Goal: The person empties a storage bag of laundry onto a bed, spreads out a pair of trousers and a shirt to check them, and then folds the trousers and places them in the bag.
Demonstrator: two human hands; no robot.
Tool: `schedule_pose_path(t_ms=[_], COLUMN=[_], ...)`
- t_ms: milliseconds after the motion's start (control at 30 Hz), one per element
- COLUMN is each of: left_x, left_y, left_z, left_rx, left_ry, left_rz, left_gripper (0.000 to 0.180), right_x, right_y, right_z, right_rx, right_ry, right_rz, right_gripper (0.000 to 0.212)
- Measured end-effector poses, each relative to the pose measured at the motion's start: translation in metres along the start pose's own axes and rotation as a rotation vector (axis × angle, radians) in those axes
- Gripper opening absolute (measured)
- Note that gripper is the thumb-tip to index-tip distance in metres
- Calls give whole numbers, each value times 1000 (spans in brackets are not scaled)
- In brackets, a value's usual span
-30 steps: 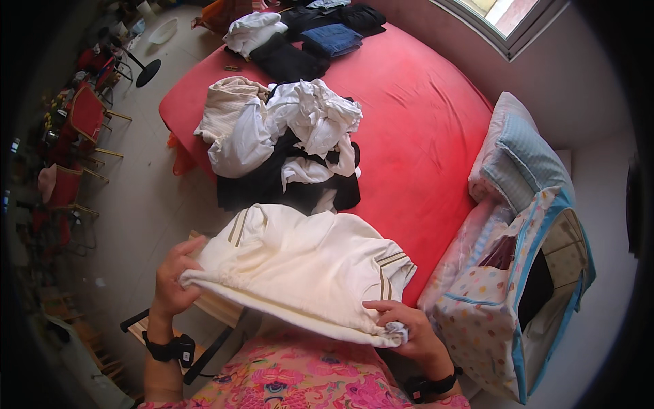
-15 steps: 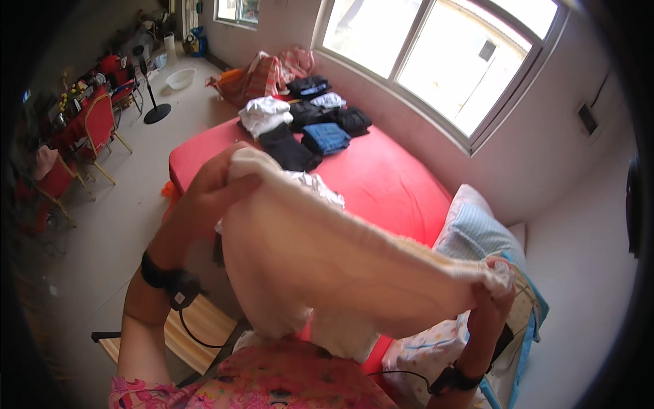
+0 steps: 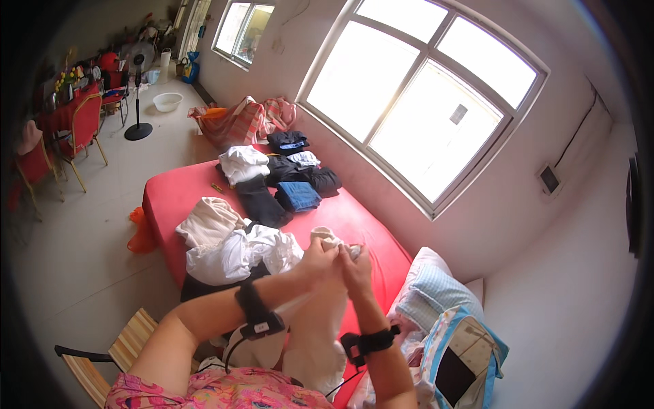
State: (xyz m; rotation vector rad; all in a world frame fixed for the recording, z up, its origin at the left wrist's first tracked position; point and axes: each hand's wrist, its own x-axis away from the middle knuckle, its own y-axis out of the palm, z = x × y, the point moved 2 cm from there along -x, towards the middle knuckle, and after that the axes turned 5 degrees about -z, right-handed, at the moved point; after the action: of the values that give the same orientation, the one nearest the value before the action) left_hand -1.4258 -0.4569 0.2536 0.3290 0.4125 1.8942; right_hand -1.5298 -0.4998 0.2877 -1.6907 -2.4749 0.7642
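Observation:
A pair of cream trousers (image 3: 317,334) hangs from its bunched waistband between my hands, in front of my body. My left hand (image 3: 319,259) is closed on one side of the waistband. Close beside it, almost touching, my right hand (image 3: 355,269) pinches the other side. The legs drop toward my lap, partly hidden behind my left forearm. Left of my hands, crumpled white clothing (image 3: 235,255) and a cream garment (image 3: 210,221) lie on the red-covered bed (image 3: 371,238).
Farther back on the bed sit folded jeans (image 3: 298,195), black clothes (image 3: 262,202) and a white bundle (image 3: 243,163). At right are a pillow (image 3: 439,293) and a blue-edged bag (image 3: 470,347). A wooden-slat chair (image 3: 136,341) stands at lower left; a fan (image 3: 138,129) stands farther off.
My hands have come together from a wide spread, so the stretched waistband is now gathered and the trousers hang narrow. The view has shifted, showing more of the bed.

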Motion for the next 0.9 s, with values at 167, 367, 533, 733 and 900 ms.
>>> schedule_pose_path(t_ms=[167, 367, 533, 733, 900], left_x=[41, 33, 3, -8, -14], left_y=[-2, -30, -66, -42, 13], left_z=[25, 27, 30, 60, 122], left_rx=[402, 360, -346, -312, 121], left_ry=[-37, -273, -93, 301, 244], left_rz=[-382, -762, -730, -748, -919], left_gripper=[28, 40, 42, 55, 57], right_x=[27, 22, 25, 24, 18], right_y=[7, -5, -29, -62, -116], right_z=[-27, 3, -30, -109, -158], right_rx=[-396, -315, -311, -306, -447], right_ry=[112, 66, -17, -140, -300], right_rz=[-79, -161, -152, -195, -153], right_gripper=[35, 52, 48, 57, 63])
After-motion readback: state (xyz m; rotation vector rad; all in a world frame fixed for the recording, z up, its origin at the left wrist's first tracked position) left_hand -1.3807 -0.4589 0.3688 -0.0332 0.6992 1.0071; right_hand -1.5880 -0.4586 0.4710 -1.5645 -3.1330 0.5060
